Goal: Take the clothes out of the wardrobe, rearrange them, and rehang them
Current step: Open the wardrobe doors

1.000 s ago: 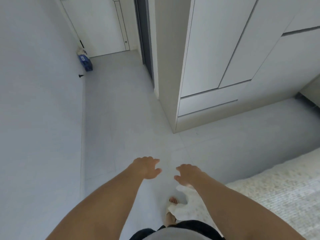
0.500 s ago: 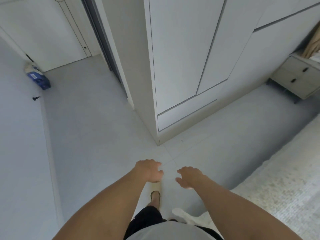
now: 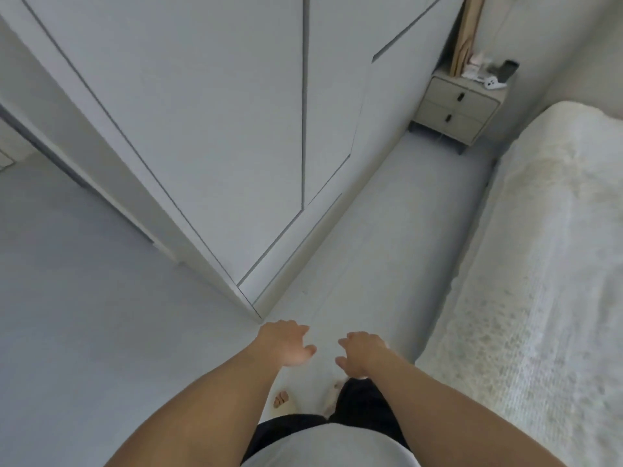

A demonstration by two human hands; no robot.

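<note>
Wardrobe (image 3: 209, 129) fills the upper left and centre of the frame, doors closed, its bottom corner just above your hands. No clothes visible.

Your left hand (image 3: 286, 343) sits at lower centre, palm down, fingers loosely curled and slightly spread, holding nothing and touching nothing. Your right hand (image 3: 360, 352) is just beside it to the right, in the same pose: relaxed fingers, a little apart, nothing in them. There's a small gap between the two hands.

Counts: two hands, two tall wardrobe doors in clear view with further panels at top right, one nightstand (image 3: 462, 109) at upper right with two drawers and small clutter on top, one bed (image 3: 539, 264) with a cream textured cover down the right side. Pale floor (image 3: 84, 298) at lower left.

Versus half a second ago: your view has swung right, so the nightstand is now fully in frame, more bed shows, and the blue item by the far door has dropped out. Hand pose hasn't changed.
</note>
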